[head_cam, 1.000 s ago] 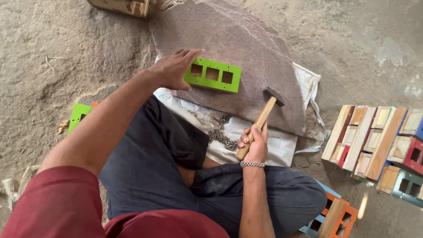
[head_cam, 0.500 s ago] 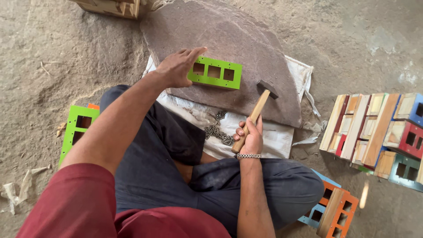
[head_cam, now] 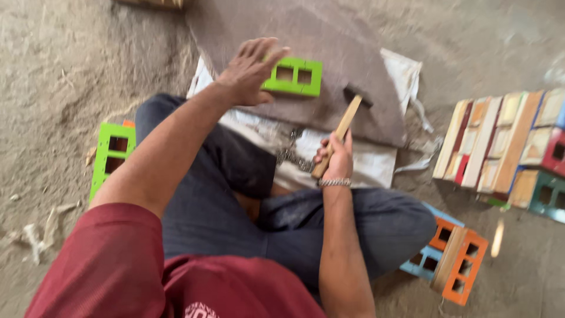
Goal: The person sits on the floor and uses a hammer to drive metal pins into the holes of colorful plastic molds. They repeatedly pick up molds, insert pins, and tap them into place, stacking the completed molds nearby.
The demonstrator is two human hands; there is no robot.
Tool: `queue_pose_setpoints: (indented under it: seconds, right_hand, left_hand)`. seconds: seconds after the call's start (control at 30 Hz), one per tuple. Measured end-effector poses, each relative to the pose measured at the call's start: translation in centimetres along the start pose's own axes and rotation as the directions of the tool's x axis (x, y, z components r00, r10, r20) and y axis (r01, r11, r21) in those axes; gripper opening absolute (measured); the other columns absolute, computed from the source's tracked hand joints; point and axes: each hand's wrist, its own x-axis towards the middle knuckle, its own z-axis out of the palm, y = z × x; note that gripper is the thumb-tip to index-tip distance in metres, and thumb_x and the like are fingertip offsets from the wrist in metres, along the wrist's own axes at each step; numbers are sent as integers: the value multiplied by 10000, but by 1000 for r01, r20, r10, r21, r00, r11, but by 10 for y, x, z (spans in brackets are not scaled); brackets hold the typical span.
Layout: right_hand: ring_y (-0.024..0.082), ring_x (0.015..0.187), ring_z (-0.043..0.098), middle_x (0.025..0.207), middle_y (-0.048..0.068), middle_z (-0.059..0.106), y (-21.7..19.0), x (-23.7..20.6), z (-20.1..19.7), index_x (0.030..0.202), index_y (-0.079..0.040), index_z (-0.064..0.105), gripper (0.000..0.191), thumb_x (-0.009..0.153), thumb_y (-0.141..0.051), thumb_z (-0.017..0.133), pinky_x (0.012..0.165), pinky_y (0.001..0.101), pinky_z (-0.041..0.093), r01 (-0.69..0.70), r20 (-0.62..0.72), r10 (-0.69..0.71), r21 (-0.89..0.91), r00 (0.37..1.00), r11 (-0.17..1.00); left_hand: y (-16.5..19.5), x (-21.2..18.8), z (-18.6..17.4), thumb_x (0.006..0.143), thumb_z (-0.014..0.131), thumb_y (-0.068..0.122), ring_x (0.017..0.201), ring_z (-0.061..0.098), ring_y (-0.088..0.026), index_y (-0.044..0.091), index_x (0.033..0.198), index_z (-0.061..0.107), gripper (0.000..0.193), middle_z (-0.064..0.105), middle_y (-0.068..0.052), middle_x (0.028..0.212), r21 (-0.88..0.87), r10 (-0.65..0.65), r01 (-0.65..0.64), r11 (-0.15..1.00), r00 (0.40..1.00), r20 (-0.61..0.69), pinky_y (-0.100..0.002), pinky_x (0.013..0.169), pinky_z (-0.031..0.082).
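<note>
Here I see the green window frame piece [head_cam: 293, 77] lying flat on the brown stone slab [head_cam: 353, 53], my left hand [head_cam: 250, 70] spread and pressing its left end. My right hand [head_cam: 336, 158] is wrapped tight round the hammer [head_cam: 341, 132], its head just beside the frame. Stacked painted wooden pieces [head_cam: 506, 147] sit well apart.

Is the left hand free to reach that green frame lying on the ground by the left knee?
Probably yes. The left hand rests on another green piece and grips nothing, and nothing covers the green frame on the ground beside the leg.
</note>
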Motion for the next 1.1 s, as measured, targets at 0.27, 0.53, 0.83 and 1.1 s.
queue_pose_setpoints:
  seconds: [0.27,0.53,0.83,1.1]
  right_hand:
    - [111,593,489,842,46,529,-2,-2,1,1509,-232,401,544,996,-135,555,481,265,438,-34,33,31,99,999,994]
    - [100,592,482,848,41,534,-2,-7,2,1495,-227,415,520,1002,-152,560,483,259,433,-37,35,35,77,999,996]
    - [98,585,483,846,45,542,7,6,-7,1527,-261,374,586,990,-142,577,486,266,435,-54,24,52,74,998,996]
    - [117,580,466,859,55,539,16,27,-14,1326,-178,399,345,1025,-152,564,485,288,431,-51,100,46,51,994,997]
  left_hand:
    - [125,-59,105,779,681,151,1070,623,-295,89,863,735,118,673,-110,1008,-187,251,-236,953,967,55,-432,853,529]
    - [123,-69,118,809,635,187,1030,603,-243,136,756,740,128,658,-54,942,-133,221,-225,965,974,-47,-394,903,491]
    - [121,-67,120,810,657,139,1015,606,-279,145,874,761,122,663,-61,936,-359,226,-271,893,961,-162,-402,895,511]
    - [80,-49,59,922,712,217,1027,708,-304,99,1108,780,231,748,-106,1086,-728,-322,218,650,947,-4,-420,902,566]
